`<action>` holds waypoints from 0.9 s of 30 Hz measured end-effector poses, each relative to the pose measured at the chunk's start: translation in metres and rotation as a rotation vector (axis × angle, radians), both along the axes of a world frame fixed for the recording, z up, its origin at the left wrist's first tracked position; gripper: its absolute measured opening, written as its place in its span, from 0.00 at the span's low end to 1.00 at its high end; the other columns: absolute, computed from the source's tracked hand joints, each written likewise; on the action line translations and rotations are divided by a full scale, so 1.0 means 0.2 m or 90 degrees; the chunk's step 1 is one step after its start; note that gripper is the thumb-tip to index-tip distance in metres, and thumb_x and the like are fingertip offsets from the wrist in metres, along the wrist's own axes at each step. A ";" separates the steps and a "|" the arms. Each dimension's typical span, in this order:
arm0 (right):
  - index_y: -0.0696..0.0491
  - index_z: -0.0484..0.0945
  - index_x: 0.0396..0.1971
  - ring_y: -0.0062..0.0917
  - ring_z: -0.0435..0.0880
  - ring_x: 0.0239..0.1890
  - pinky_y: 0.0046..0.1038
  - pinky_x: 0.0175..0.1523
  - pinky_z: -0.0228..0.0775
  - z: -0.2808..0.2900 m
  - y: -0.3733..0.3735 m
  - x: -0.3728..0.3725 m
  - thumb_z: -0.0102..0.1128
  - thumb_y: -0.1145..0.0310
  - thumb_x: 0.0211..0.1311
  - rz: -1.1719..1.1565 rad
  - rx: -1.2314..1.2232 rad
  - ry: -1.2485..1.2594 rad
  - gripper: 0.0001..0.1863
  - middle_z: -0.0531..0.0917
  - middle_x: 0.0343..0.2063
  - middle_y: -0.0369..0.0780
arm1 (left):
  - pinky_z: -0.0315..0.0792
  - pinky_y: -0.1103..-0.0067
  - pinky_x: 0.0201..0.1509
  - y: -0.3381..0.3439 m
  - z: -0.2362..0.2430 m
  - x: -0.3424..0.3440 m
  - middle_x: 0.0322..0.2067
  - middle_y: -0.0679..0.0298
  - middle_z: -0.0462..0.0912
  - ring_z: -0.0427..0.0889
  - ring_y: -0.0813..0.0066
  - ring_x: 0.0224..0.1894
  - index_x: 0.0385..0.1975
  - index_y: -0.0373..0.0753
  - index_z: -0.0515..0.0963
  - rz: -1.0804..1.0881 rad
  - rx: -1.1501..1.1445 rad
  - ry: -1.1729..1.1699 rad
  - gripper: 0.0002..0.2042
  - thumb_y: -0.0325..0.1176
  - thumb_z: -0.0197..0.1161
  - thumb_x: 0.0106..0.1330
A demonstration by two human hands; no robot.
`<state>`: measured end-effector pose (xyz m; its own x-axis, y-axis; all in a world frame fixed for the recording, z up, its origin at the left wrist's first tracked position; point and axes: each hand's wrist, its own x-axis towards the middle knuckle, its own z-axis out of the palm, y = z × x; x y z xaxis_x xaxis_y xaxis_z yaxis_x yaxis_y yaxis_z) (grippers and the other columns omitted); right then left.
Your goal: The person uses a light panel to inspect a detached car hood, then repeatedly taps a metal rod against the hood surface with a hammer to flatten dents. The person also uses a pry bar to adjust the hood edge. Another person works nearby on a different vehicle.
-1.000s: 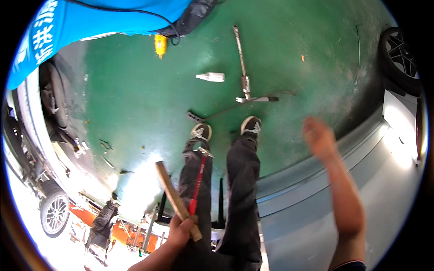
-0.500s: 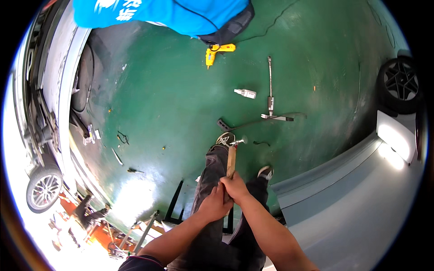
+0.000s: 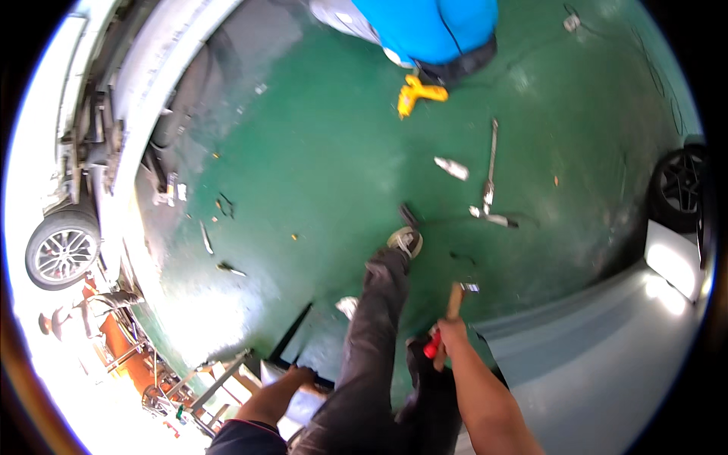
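My right hand (image 3: 453, 334) is closed around a wooden-handled tool (image 3: 455, 300) with a small shiny metal piece at its far end. A red handle-like piece (image 3: 432, 345) shows beside the wood, under the same hand; what it belongs to is hidden. My left hand (image 3: 303, 376) is low and left of my leg, by the black-and-white stand (image 3: 296, 409). It looks dark and blurred there, and its fingers cannot be made out. The wooden tool hangs above the green floor, to the right of my forward shoe (image 3: 406, 241).
Ahead a person in blue (image 3: 432, 30) is beside a yellow glue gun (image 3: 417, 95). A small bottle (image 3: 453, 168), a long metal bar tool (image 3: 492, 161) and a dark block (image 3: 408, 214) lie on the floor. A grey car panel (image 3: 576, 341) borders the right; a wheel (image 3: 64, 250) stands left.
Both hands were together on the wooden handle. My left hand has let go and moved down to the left; my right hand has carried the tool right and nearer. The view has shifted too.
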<state>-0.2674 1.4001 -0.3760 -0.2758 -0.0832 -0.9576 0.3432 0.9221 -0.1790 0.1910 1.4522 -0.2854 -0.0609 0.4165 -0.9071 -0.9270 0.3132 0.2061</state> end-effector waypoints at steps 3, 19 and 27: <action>0.63 0.73 0.38 0.34 0.82 0.20 0.35 0.25 0.79 0.03 0.01 0.00 0.58 0.78 0.59 0.035 0.009 0.015 0.09 0.80 0.23 0.45 | 0.67 0.54 0.69 0.03 -0.04 0.12 0.54 0.55 0.85 0.80 0.54 0.63 0.61 0.49 0.79 -0.016 -0.160 0.053 0.51 0.80 0.69 0.40; 0.62 0.70 0.45 0.37 0.84 0.24 0.39 0.30 0.79 0.12 -0.28 0.02 0.58 0.76 0.60 -0.025 -0.130 -0.005 0.14 0.81 0.28 0.47 | 0.74 0.63 0.60 -0.36 -0.58 0.00 0.52 0.49 0.86 0.83 0.50 0.56 0.51 0.41 0.86 -0.115 0.147 0.253 0.39 0.73 0.66 0.54; 0.62 0.77 0.41 0.34 0.85 0.26 0.37 0.33 0.79 -0.06 -0.05 -0.01 0.61 0.71 0.60 0.100 -0.269 0.071 0.12 0.84 0.28 0.45 | 0.75 0.60 0.56 -1.03 -0.32 -0.13 0.50 0.51 0.86 0.83 0.50 0.54 0.52 0.43 0.83 0.180 -0.300 0.311 0.25 0.58 0.59 0.69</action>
<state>-0.2690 1.3898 -0.3888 -0.3286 -0.5093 -0.7954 0.1622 0.7992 -0.5787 0.1660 1.2465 -0.3490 -0.5510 -0.1020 -0.8283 -0.8226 0.2331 0.5186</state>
